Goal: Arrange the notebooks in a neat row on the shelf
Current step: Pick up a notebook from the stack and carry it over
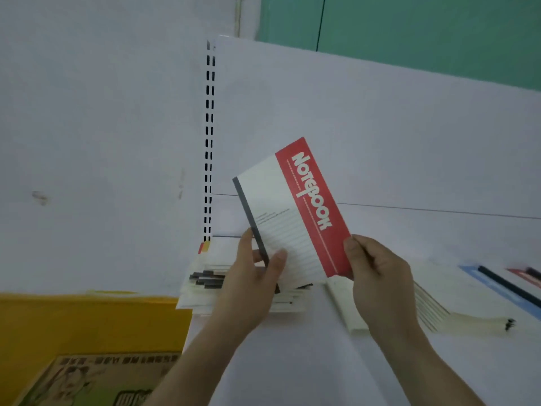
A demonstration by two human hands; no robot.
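Note:
A white notebook with a red band reading "Notebook" (292, 212) is held tilted above the white shelf (287, 353). My left hand (251, 285) grips its dark spine near the lower corner, thumb on the cover. My right hand (377, 276) pinches its red lower right edge. Below the held notebook lies an untidy pile of notebooks (205, 285) with dark spines, partly hidden by my left hand. To the right, a fanned row of pale notebooks (424, 300) lies flat on the shelf.
A slotted upright rail (209, 148) runs up the white back panel at the shelf's left end. A yellow bag with a printed picture (87, 347) sits at the lower left. Blue and red covers with dark spines (509, 285) lie at the far right.

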